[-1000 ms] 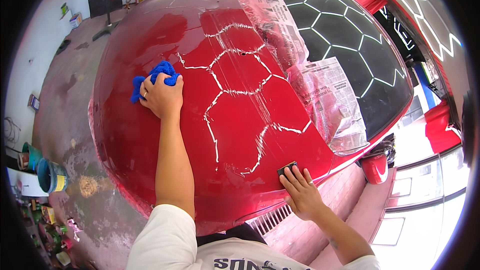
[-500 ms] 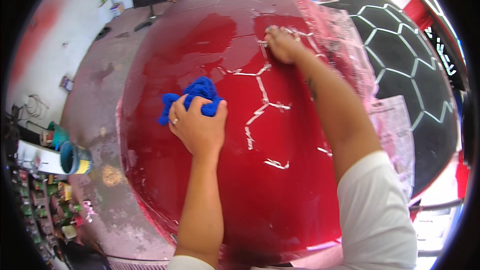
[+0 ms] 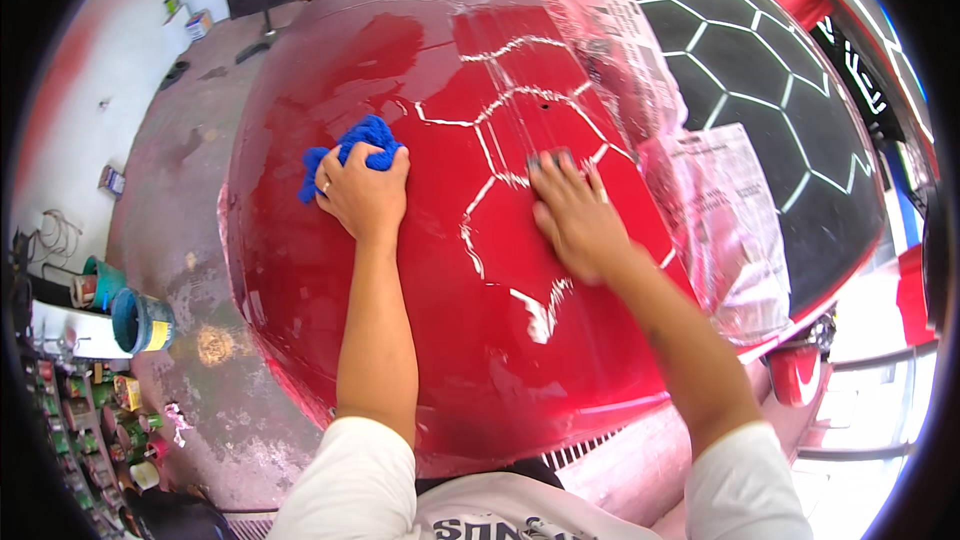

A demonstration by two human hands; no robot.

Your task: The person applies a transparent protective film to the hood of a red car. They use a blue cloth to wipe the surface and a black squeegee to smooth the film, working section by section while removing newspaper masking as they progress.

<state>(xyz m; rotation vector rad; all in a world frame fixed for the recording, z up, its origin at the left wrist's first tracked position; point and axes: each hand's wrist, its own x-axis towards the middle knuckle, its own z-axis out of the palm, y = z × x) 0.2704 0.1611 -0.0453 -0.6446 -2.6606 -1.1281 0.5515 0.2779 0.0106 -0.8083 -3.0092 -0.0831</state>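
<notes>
My left hand [image 3: 364,196] is closed over a bunched blue cloth [image 3: 370,140], resting on the left part of a glossy, wet-looking red car panel [image 3: 440,330]. Farther right, my right hand [image 3: 580,215] presses flat on the same panel, fingers together and pointing away from me. A small dark grey pad [image 3: 562,154] peeks out past its fingertips; the rest is hidden under them, and I cannot tell its exact kind. White hexagonal light lines reflect in the red surface, wavy around the right hand.
Pink-stained newspaper [image 3: 715,200] masks the panel's right side, beside a black section [image 3: 740,60] reflecting hexagon lights. On the left are a blue bucket [image 3: 140,320], a rack of cans [image 3: 95,420] and the concrete floor [image 3: 190,230]. A red side mirror [image 3: 797,373] sits lower right.
My right hand has slid back toward me from the far part of the panel. My left hand, still on the blue cloth, sits slightly farther left and up in the picture; the whole view has shifted.
</notes>
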